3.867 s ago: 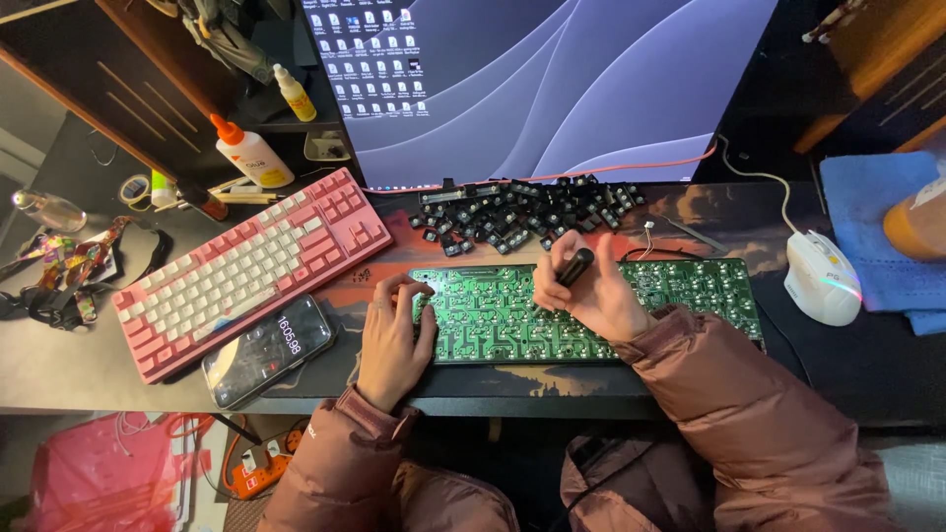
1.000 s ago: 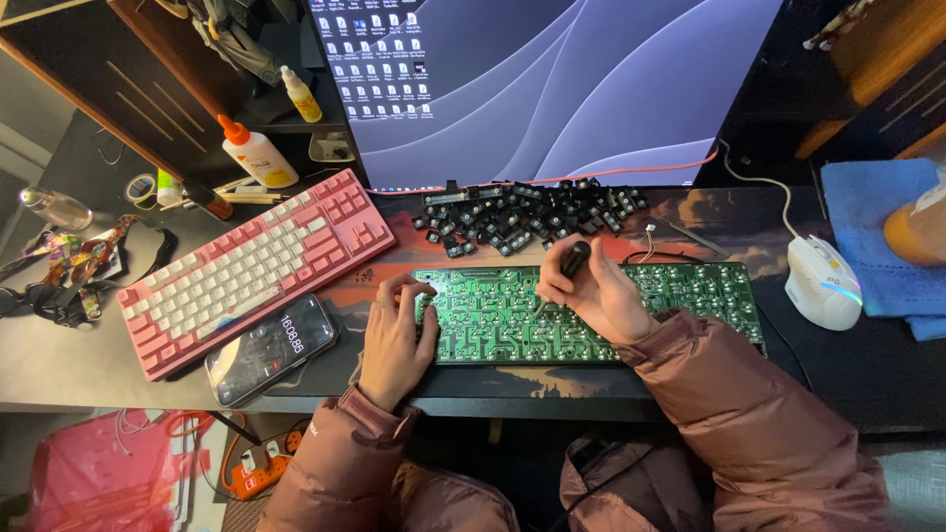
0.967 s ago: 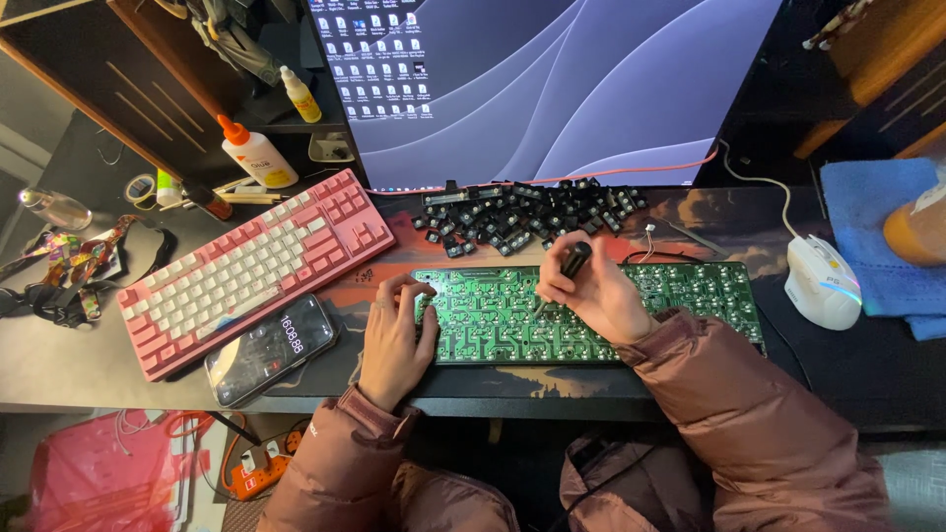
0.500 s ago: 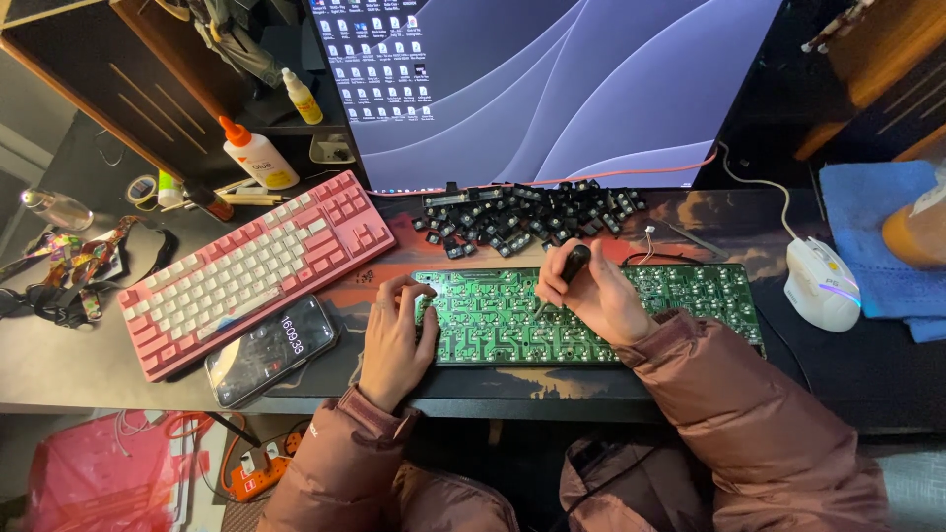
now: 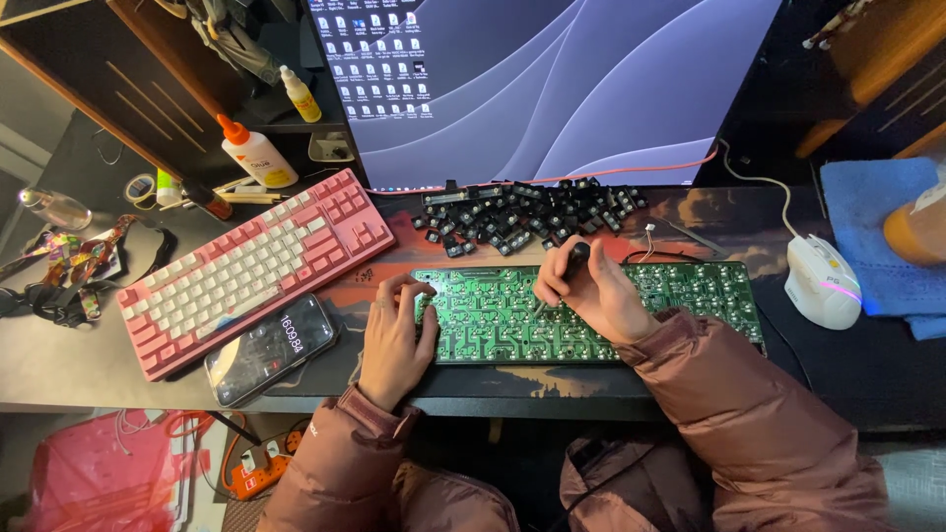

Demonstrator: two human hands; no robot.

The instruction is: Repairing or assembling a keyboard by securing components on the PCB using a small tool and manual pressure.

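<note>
Circuit board [image 5: 680,296] right of keyboard [image 5: 251,266]

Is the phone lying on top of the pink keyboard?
No, the phone lies flat on the desk just in front of the pink keyboard, beside its near edge, not on its keys.

Bare hands [image 5: 394,340] emerge from puffy, quilted maroon jacket sleeves [image 5: 759,414].

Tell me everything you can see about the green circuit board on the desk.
The green circuit board is a long bare keyboard board, lying flat on the desk mat before the monitor, dense with silvery solder points. The left hand presses its left end; the right hand rests on its middle, holding a black-handled tool tip-down against it.
</note>
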